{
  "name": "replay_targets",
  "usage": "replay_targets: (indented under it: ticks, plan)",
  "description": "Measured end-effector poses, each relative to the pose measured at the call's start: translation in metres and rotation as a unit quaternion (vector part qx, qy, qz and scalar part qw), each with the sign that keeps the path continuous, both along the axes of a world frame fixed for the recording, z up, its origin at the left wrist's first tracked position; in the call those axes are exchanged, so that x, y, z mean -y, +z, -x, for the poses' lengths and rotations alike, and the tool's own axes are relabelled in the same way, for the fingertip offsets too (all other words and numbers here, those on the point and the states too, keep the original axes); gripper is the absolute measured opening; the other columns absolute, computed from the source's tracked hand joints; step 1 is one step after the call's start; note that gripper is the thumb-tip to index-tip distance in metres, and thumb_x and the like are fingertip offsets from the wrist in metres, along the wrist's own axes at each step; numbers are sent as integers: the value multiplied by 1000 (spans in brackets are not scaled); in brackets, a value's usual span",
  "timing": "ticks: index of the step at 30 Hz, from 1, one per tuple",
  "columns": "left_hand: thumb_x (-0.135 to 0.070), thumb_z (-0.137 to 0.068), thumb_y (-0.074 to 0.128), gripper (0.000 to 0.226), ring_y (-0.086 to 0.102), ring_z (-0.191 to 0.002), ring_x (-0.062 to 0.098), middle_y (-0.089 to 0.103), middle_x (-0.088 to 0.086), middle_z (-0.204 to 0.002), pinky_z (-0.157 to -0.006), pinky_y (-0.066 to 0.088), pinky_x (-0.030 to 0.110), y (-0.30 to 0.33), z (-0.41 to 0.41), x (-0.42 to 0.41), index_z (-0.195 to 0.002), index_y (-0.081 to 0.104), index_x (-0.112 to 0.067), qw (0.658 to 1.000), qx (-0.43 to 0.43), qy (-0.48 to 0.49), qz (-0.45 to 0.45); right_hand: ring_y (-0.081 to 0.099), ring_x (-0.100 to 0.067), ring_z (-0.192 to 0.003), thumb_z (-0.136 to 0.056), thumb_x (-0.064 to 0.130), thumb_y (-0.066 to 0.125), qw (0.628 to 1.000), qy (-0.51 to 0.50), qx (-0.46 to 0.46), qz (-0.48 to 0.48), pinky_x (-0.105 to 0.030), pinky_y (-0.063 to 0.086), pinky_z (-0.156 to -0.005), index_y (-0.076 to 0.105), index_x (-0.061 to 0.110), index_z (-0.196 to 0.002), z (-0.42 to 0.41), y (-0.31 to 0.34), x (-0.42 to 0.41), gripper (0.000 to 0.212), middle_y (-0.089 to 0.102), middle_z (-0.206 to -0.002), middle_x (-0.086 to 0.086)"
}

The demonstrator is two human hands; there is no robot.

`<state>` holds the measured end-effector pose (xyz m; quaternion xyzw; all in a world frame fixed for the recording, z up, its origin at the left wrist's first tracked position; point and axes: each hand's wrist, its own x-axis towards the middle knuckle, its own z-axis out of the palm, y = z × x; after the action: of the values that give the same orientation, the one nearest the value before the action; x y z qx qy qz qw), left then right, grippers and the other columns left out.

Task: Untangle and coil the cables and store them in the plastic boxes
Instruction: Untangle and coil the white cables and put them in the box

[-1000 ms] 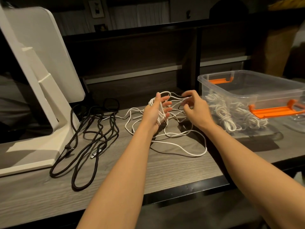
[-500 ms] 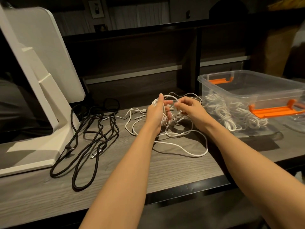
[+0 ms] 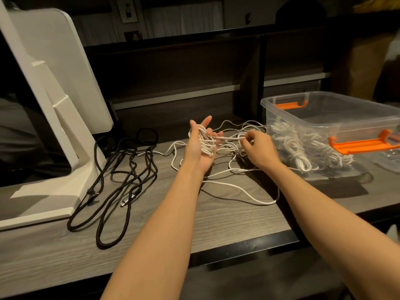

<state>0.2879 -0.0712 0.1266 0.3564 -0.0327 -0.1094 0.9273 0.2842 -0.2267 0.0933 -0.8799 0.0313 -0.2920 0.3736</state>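
A thin white cable [image 3: 242, 187] lies in loose loops on the grey wooden desk. My left hand [image 3: 200, 146] stands upright with straight fingers, and several turns of the white cable are wound around its palm. My right hand [image 3: 257, 148] pinches a strand of the same cable just right of the left hand, the strand stretched between them. A clear plastic box [image 3: 324, 118] with orange handles stands at the right and holds coiled white cables [image 3: 303, 148]. A black cable [image 3: 121, 174] lies tangled on the desk at the left.
A white monitor back and stand [image 3: 49, 105] fills the left side, its foot on the desk beside the black cable. A dark shelf unit runs along the back. A clear lid [image 3: 389, 161] lies right of the box. The desk's front edge [image 3: 238, 254] is near.
My left hand has opened and risen with the coil on it. My right hand moved rightward from the left hand, drawing a strand of white cable taut.
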Motion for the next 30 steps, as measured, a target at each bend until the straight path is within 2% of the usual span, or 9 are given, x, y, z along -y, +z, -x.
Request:
replay_targets:
  ticks: [3, 6, 9, 15, 17, 20, 23, 26, 30]
  plan:
    - [-49, -101, 37, 47, 42, -48, 7, 43, -2, -55, -55, 43, 18, 1, -2, 0, -82, 59, -12, 999, -32, -3, -9, 55, -14, -75, -93, 14, 55, 997, 4, 47, -59, -32, 49, -71, 58, 15, -88, 1, 3, -2, 5, 56, -79, 3]
    - [-58, -98, 35, 53, 39, -49, 8, 43, -2, -58, -44, 34, 16, -1, -5, -1, -67, 45, -16, 992, -48, -11, -118, 54, -13, -88, -90, 13, 60, 987, 40, 108, -112, -22, 45, -75, 61, 15, -89, 4, 8, -4, 3, 56, -88, 3]
    - [-64, -96, 30, 58, 46, -56, 10, 52, 1, -65, -44, 36, 17, -2, -6, 0, -67, 44, -15, 958, -18, 3, -287, 57, -7, -74, -89, 14, 64, 971, 109, 133, -168, -11, 44, -66, 61, 12, -81, 11, 15, -10, 9, 60, -77, 1]
    - [-63, -97, 13, 67, 47, -56, 13, 52, 4, -64, -47, 39, 17, -2, 6, 12, -71, 48, -13, 856, 143, -50, -494, 31, -1, -47, -90, 2, 48, 951, 239, 42, -191, -17, 30, -52, 38, 13, -58, 17, 21, -15, 35, 34, -55, 0]
    - [-61, -98, 14, 66, 49, -54, 13, 52, 5, -62, -46, 45, 16, -3, 7, 14, -74, 49, -10, 855, 155, -57, -491, 28, -2, -46, -85, 16, 44, 929, 271, 18, -253, -17, 26, -48, 36, 14, -57, 20, 27, -14, 29, 33, -52, 5]
    - [-54, -100, 34, 54, 57, -60, 14, 58, 2, -60, -62, 53, 21, -6, 3, 12, -70, 48, -12, 903, 142, -45, -402, 24, -6, -46, -89, 38, 42, 914, 265, -33, -305, -21, 24, -48, 30, 19, -56, 20, 31, -10, 40, 30, -49, 8]
    - [-42, -100, 45, 42, 66, -80, 17, 68, 5, -77, -80, 56, 34, -8, -2, 9, -73, 54, -12, 947, 109, -6, -301, 35, -9, -49, -95, 47, 47, 988, 118, -13, -100, -29, 33, -56, 38, 22, -51, 17, 19, -3, 51, 37, -48, 10]
    - [-42, -101, 42, 43, 63, -86, 17, 66, 5, -86, -83, 54, 32, -7, -3, 7, -81, 61, -10, 950, 99, 26, -295, 51, -7, -65, -90, 34, 57, 994, 71, -17, 76, -31, 41, -75, 64, 23, -69, 11, 9, -2, 25, 58, -64, 10]
    - [-44, -102, 38, 46, 65, -84, 16, 69, 5, -86, -79, 55, 30, -7, 3, 8, -88, 68, -13, 940, 114, 5, -321, 63, -15, -88, -93, 27, 50, 984, 176, -27, 33, -37, 44, -92, 73, 21, -89, 11, 12, -13, 24, 71, -87, 3]
